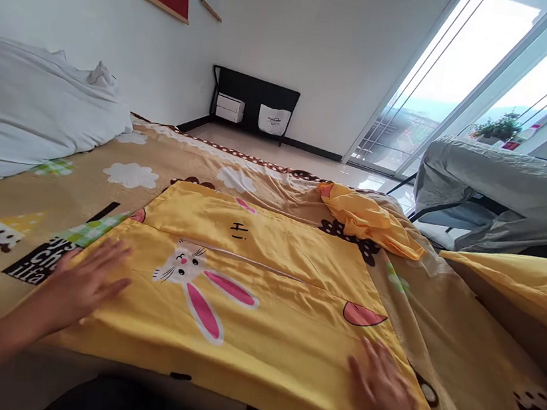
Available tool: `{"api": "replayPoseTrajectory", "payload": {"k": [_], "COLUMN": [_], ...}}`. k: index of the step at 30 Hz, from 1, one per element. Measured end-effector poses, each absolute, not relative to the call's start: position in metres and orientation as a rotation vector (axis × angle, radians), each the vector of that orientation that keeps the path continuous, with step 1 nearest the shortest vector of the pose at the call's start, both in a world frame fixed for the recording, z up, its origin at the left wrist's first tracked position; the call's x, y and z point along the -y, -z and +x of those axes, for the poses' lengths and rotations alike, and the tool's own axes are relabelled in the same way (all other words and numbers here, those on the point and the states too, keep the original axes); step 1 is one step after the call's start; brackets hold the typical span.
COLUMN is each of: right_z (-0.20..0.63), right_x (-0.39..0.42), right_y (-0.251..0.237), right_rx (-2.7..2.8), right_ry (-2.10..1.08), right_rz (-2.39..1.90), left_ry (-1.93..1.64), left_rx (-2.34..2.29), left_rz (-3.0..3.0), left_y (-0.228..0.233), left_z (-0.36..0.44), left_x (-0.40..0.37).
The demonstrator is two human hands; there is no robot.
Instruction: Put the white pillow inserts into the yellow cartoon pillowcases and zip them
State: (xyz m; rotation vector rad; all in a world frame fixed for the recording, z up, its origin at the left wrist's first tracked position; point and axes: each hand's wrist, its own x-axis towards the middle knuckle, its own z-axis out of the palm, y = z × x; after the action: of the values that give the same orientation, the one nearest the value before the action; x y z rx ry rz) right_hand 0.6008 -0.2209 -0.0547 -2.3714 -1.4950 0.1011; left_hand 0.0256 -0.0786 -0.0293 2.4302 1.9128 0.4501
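A yellow pillowcase [280,340] with an upside-down rabbit print is spread over the bed, its near side reaching the bed's front edge. Across its middle runs a slit where two layers overlap. My left hand [87,278] lies flat on the left border, fingers stretched and thumb apart. On the right part, below a pink half-round print, my right hand [383,384] rests palm down with extended fingers, slightly blurred. Neither hand grips the fabric.
Patterned brown blanket [189,153] covers the bed. Crumpled yellow cloth [372,218] lies beyond the pillowcase, with more yellow fabric [526,275] at right. A white-covered bundle [34,109] sits at left. Behind are a black rack [252,95] and a grey-draped chair [513,179].
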Motion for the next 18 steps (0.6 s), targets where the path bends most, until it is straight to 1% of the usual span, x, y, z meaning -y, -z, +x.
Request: {"api": "replayPoseTrajectory", "payload": {"k": [2, 4, 6, 7, 8, 10, 13, 15, 17, 18], "right_z": [0.524, 0.453, 0.41, 0.404, 0.41, 0.452, 0.554, 0.611, 0.631, 0.624], "right_x": [0.179, 0.144, 0.122, 0.117, 0.116, 0.127, 0.164, 0.187, 0.199, 0.198], "right_y": [0.035, 0.017, 0.006, 0.005, 0.006, 0.016, 0.039, 0.051, 0.055, 0.055], "right_rx": [1.74, 2.063, 2.205, 2.232, 2.23, 2.156, 1.879, 1.654, 1.482, 1.443], "right_ry": [-0.268, -0.473, -0.569, -0.584, -0.577, -0.513, -0.281, -0.109, -0.036, -0.015], "right_rz": [-2.229, -1.973, -1.824, -1.81, -1.84, -1.994, -2.315, -2.498, -2.626, -2.651], "left_ry": [-0.353, -0.271, -0.199, -0.166, -0.146, -0.157, -0.296, -0.323, -0.308, -0.3], "left_rx": [-1.561, -1.188, -1.026, -0.995, -1.002, -1.13, -1.634, -1.841, -1.933, -1.95], "left_rz": [2.553, 2.666, 2.711, 2.719, 2.718, 2.691, 2.524, 2.44, 2.391, 2.371], "left_y": [0.006, -0.006, -0.005, -0.001, 0.006, 0.02, 0.037, 0.044, 0.044, 0.042], "left_z": [0.095, 0.161, 0.205, 0.213, 0.211, 0.18, 0.093, 0.04, 0.015, 0.017], "left_x": [0.065, 0.052, 0.043, 0.039, 0.037, 0.036, 0.039, 0.044, 0.048, 0.05]}}
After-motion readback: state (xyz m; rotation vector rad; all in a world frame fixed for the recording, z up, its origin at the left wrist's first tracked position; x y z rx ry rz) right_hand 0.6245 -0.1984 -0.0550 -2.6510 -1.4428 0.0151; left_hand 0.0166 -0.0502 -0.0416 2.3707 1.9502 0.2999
